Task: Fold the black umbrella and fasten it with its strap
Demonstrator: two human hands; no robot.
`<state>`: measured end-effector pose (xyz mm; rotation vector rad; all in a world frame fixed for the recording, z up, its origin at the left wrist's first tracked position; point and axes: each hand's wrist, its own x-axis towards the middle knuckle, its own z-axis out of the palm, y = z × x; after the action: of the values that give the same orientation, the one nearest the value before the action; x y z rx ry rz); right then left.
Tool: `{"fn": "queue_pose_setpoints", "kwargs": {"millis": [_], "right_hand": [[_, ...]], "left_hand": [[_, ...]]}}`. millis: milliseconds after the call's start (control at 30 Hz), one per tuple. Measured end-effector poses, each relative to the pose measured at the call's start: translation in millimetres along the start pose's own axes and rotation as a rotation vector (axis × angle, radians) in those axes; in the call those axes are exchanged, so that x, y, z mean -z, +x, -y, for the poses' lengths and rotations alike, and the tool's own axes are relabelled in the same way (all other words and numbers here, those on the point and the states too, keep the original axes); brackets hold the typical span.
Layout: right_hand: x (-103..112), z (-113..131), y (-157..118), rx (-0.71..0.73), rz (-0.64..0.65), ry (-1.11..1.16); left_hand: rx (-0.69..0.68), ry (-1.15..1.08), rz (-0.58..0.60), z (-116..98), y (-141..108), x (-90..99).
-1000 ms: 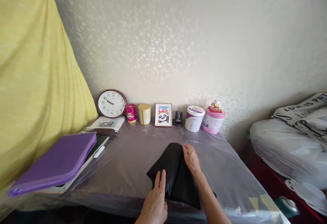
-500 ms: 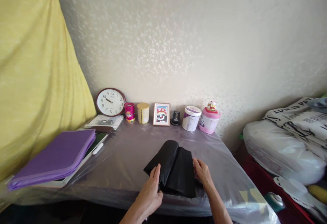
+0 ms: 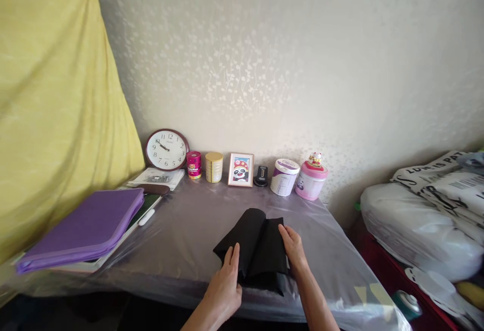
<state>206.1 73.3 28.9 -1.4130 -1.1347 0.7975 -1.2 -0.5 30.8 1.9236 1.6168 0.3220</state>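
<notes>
A black sheet-like item (image 3: 251,240), folded with two raised flaps, lies near the front edge of the plastic-covered table (image 3: 181,250). My left hand (image 3: 226,283) rests against its left flap, fingers pointing away from me and the thumb low by the near edge. At the right flap, my right hand (image 3: 293,248) pinches the upper right edge between thumb and fingers. The underside of the black item and part of my right fingers are hidden.
Along the wall stand a clock (image 3: 167,149), a pink tin (image 3: 194,164), a yellow-lidded tin (image 3: 214,167), a panda picture (image 3: 241,170), a white tub (image 3: 284,177) and a pink tub (image 3: 310,180). Purple folder (image 3: 83,225) at left; plastic bags (image 3: 416,225) and a spray can (image 3: 407,305) at right.
My right hand has moved up and slightly left along the black item's right edge, and the right flap has shifted with it. The view has moved slightly. My left hand stays nearly in place.
</notes>
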Motion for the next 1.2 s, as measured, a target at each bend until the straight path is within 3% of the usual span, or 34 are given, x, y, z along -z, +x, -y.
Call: {"fn": "queue_pose_setpoints", "kwargs": {"millis": [200,367,600,900,1067,1200], "right_hand": [[-29.8,21.8,7.2,-0.016,0.036,0.048],[-58.0,22.8,16.5,-0.006,0.088,0.067],[-86.4,10.2,28.9,0.022,0.104,-0.200],[-96.9,6.2,31.7,0.025,0.200,-0.374],[-96.3,17.9,24.7,0.127,0.331,-0.414],[-95.9,28.0,15.4,0.174,0.407,-0.425]], "left_hand": [[0.018,0.100,-0.006,-2.4,0.2,-6.0],[0.004,0.121,-0.023,-1.9,0.3,-8.6],[-0.004,0.134,-0.012,0.9,2.1,-6.9],[-0.024,0.176,-0.038,-0.3,-2.8,-3.7],[0.049,0.227,-0.024,2.4,-15.4,5.0],[0.019,0.279,-0.107,-2.7,-23.4,10.8]]}}
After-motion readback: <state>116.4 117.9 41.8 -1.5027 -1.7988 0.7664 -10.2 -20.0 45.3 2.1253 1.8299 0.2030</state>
